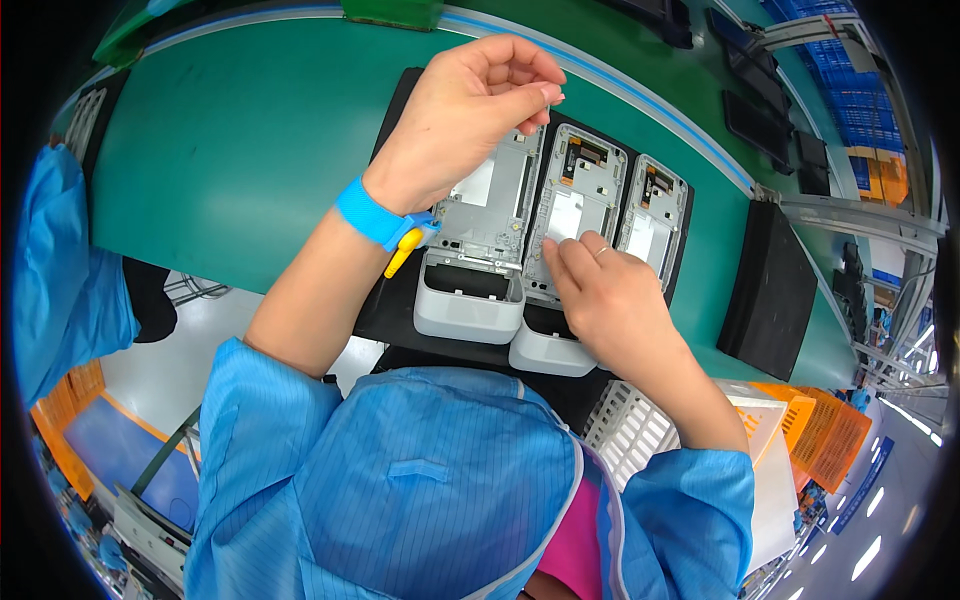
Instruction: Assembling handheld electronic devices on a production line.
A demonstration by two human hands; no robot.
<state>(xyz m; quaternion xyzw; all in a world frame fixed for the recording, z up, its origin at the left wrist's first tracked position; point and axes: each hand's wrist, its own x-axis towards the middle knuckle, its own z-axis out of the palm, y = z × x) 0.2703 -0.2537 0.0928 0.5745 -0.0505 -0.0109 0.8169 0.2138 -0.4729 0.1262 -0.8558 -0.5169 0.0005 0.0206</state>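
Note:
Three grey device housings lie side by side on a black mat: a left housing point(485, 225), a middle housing point(570, 215) and a right housing point(650, 215). Each has a pale rectangular panel inside. My left hand point(470, 110) is raised over the top of the left housing, thumb and fingertips pinched on a tiny pale bit too small to name. Low over the middle housing, my right hand point(615, 295) has its fingertips drawn together at the lower inside; whatever they hold is hidden. White end covers, a left cover point(468, 312) and a right cover point(550, 352), sit at the near ends.
A green work surface point(230, 150) spreads to the left, bounded at the far side by a metal rail point(620, 80). A black block point(770, 285) stands at right. Near my right elbow are a white basket point(630, 425) and orange crates point(825, 440). Another person's blue sleeve point(60, 270) shows at left.

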